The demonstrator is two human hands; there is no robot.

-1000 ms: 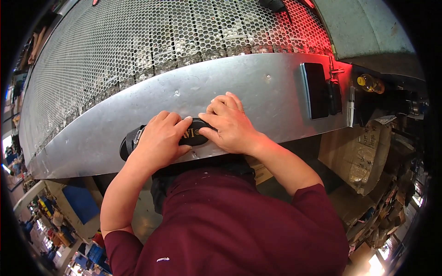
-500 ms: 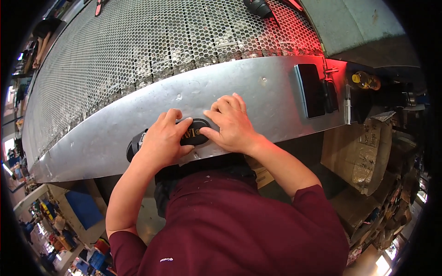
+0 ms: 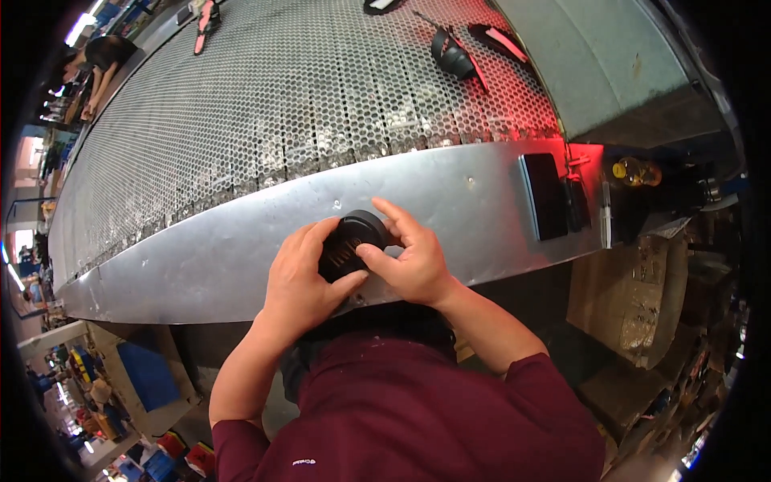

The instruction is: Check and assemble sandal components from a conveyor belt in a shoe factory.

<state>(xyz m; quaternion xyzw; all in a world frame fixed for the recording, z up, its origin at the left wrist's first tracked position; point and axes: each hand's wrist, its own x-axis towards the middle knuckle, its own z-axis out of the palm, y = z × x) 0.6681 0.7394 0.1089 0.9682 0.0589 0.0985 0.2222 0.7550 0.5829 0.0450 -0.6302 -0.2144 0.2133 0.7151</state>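
Note:
Just above the metal ledge, close to my body, I hold a black sandal [image 3: 353, 241] with gold lettering on its inner surface. My left hand [image 3: 299, 269] grips it from the left, thumb along its near edge. From the right, my right hand [image 3: 411, 255] pinches it, with the thumb on top by the lettering and the index finger raised. A rounded black end tips up between the hands. The palms and fingers hide much of the sandal.
Beyond the metal ledge [image 3: 241, 233] lies a mesh conveyor [image 3: 305, 96] carrying black and pink shoe parts [image 3: 454, 56]. A phone [image 3: 544, 197] rests on the ledge at right, beside a syringe [image 3: 606, 217] and a yellow-capped bottle [image 3: 637, 171]. A cardboard box [image 3: 634, 297] stands below.
The sandal has turned from lying lengthwise to tipped up between my hands. Both hands have closed in around it. The view has shifted, showing more of the conveyor.

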